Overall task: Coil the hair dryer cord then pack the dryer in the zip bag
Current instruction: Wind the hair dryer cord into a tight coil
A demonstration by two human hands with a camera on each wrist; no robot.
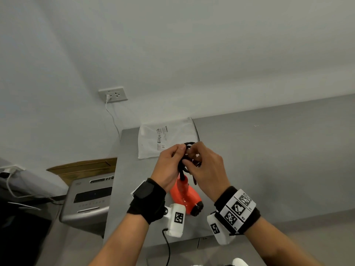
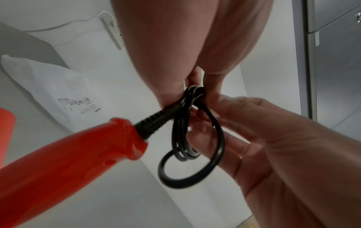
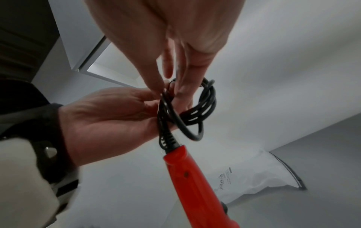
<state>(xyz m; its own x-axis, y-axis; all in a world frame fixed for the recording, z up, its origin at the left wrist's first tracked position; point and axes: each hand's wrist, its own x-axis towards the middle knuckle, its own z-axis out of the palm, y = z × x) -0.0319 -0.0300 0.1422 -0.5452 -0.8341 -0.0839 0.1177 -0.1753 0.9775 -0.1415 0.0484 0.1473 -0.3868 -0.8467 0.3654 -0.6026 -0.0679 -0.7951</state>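
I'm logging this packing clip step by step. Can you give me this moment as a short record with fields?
stage: coiling, dryer not yet packed
cord: black, gathered in several loops
left hand: pinches the loops
right hand: fingers curled on the loops
dryer: orange, hangs by its cord below the hands
bag: white, flat on the grey table, beyond the hands
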